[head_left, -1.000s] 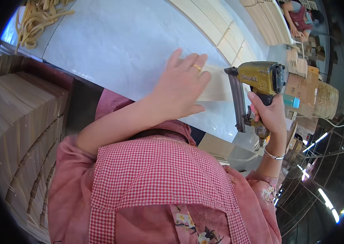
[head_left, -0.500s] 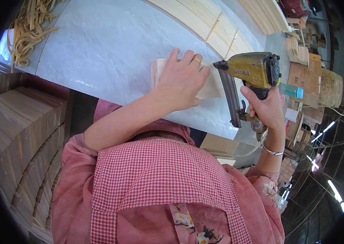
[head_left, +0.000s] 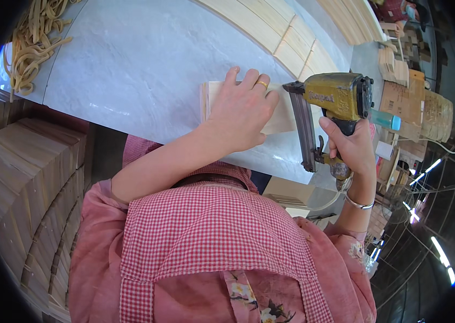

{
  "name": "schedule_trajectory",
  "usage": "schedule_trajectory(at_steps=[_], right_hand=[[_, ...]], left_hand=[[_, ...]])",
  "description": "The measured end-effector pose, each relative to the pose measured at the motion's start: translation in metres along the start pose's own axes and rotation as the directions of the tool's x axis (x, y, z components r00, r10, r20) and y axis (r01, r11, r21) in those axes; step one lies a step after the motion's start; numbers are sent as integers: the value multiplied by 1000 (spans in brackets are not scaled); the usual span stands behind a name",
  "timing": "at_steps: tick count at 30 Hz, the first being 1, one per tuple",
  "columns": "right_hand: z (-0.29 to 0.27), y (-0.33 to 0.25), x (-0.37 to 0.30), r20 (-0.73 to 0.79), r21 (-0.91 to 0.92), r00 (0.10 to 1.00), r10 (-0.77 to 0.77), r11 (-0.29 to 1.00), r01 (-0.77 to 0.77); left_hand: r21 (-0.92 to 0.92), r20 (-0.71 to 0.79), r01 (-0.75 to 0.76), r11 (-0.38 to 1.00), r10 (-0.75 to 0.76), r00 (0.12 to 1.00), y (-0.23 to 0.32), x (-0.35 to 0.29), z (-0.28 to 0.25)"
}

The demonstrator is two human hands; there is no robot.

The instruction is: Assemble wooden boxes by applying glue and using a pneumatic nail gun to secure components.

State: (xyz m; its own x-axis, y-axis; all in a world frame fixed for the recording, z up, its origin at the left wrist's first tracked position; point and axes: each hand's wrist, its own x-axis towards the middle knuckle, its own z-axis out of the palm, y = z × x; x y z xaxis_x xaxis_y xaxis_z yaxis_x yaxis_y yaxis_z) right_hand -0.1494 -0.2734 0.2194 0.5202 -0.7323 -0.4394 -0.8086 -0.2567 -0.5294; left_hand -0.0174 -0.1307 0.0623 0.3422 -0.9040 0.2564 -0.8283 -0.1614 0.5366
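Left hand (head_left: 241, 110) presses flat on pale rectangular wooden board (head_left: 281, 119); right hand (head_left: 352, 149) clamps yellow pneumatic nail gun (head_left: 330, 107) beside board; keep fingers clear.

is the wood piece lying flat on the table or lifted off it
Flat: the wood piece lies on the white table, pressed down by the left hand.

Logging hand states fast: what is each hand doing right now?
Left hand: open, flat on the small pale wooden board.
Right hand: closed around the yellow metal nail gun.

Pale table (head_left: 130, 70) bears wood pieces (head_left: 284, 116), strips (head_left: 28, 37).
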Motion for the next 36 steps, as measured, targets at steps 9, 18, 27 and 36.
schedule_trajectory(at_steps=[9, 18, 27, 36], right_hand=[[-13, -10, 11, 84, -79, 996, 15, 997, -8], [-29, -30, 35, 162, -226, 987, 18, 974, 20], [-36, 40, -6, -101, -108, 994, -31, 994, 20], [-45, 267, -15, -458, -489, 852, -256, 872, -1]], left_hand=[[-16, 45, 21, 1000, -21, 999, 1, 1, -3], [-19, 57, 17, 1000, -15, 998, 1, 0, -2], [-41, 4, -77, 996, 77, 997, -7, -9, -4], [-838, 362, 523, 157, -557, 748, -70, -74, -125]])
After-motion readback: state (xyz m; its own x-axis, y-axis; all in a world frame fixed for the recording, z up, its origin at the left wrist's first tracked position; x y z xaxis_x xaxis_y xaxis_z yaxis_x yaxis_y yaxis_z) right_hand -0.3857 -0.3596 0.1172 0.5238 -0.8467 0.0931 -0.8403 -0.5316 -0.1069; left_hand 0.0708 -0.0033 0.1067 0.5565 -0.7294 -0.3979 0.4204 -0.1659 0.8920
